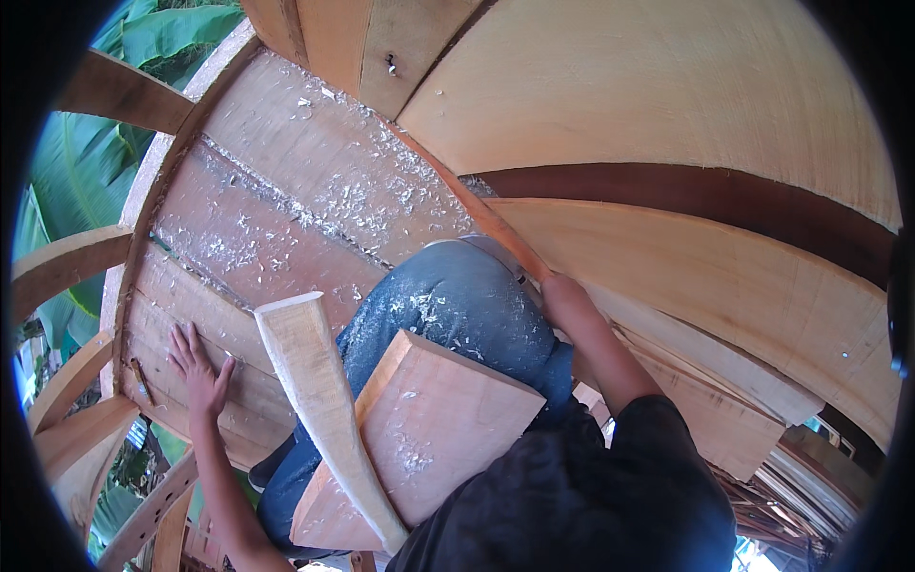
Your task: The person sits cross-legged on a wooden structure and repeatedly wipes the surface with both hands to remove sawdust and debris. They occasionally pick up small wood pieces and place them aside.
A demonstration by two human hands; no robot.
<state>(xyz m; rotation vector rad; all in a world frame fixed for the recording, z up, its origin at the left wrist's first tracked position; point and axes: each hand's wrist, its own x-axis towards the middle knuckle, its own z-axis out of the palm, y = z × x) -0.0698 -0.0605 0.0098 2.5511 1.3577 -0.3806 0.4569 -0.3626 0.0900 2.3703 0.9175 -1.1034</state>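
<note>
My left hand (pixel 198 374) lies flat on the pinkish planks (pixel 272 234), its fingers spread and nothing in it. At the lower end of a narrow reddish-brown wooden edge (pixel 477 208), my right hand (pixel 564 297) touches the wood; its fingers are mostly hidden. Across my lap rests a thick pinkish wooden block (pixel 453 400) with slanted sides and a few shavings on it. A pale, tapered length of wood (pixel 310 381) leans along the block's left side, its broad end toward the planks. Neither hand touches these two pieces.
Curved wooden ribs (pixel 71 272) rise at the left, with green leaves (pixel 81 172) beyond. Wide curved boards (pixel 648 86) stand at the right, a dark gap (pixel 667 195) between them. Shavings litter the planks. A small thin object (pixel 141 381) lies left of my left hand.
</note>
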